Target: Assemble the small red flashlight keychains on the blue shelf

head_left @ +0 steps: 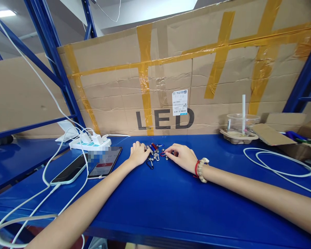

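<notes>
A small pile of metal clips and short coloured cylinders lies on the blue tabletop (155,193). My left hand (138,154) rests at the pile's left edge, loosely cupped and palm down, its thumb against the pieces; nothing shows in its grasp. From the right, my right hand (182,157) pinches a small red carabiner (162,154) between thumb and forefinger, with its other fingers curled. Between the hands are a dark red cylinder (154,147), a silver clip (156,157) and a blue clip (160,145). A black carabiner (150,165) lies nearest me.
At left, a white power strip (89,143) with cables stands behind a phone (69,171) and a second phone (105,166). A large cardboard sheet (119,100) walls off the back. At right are a plastic cup (242,122) in a carrier and a coiled white cable (274,166).
</notes>
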Tool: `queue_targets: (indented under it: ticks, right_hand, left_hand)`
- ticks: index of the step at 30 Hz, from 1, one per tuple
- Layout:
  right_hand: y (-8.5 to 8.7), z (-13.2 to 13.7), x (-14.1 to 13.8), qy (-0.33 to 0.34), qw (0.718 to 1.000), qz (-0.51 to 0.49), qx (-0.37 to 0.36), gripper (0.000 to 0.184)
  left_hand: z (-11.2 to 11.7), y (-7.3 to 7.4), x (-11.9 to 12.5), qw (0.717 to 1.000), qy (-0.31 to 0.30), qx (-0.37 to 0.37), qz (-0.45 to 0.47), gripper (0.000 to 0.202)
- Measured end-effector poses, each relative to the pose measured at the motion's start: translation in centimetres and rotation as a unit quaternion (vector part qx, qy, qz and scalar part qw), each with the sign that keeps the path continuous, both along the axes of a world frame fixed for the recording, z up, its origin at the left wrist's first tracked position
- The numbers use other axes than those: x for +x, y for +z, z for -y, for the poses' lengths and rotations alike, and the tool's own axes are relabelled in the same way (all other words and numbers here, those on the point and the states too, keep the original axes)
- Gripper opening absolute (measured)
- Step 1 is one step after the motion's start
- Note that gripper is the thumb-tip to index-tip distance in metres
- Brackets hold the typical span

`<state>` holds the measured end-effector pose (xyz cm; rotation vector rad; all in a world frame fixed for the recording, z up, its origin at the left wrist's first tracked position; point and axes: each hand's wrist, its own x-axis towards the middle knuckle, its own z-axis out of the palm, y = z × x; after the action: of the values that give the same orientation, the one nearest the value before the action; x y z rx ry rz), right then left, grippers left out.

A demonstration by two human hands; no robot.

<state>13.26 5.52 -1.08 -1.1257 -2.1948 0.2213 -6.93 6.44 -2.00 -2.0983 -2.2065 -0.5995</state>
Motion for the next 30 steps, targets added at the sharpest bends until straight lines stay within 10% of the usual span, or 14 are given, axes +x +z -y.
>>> queue_targets:
  ticks: [10,17,30]
  right_hand:
    - [-0.2,-0.1,0.1,0.011,1.000,-0.002,0.007,0.018]
    - [-0.3,-0.3,0.0,0.020,1.000,-0.020,0.007,0.016]
    - [-0.3,-0.4,0.2,0.070,0.996,-0.022,0.054,0.015]
  left_hand:
    - [0.5,1.8,-0.8,0.999,-0.053,0.007,0.006,0.022]
    - [1.7,3.9,-1.1,0.953,-0.284,-0.014,-0.104,0.030]
    - [1.9,3.6,-1.1,0.949,-0.307,-0.051,-0.052,0.021]
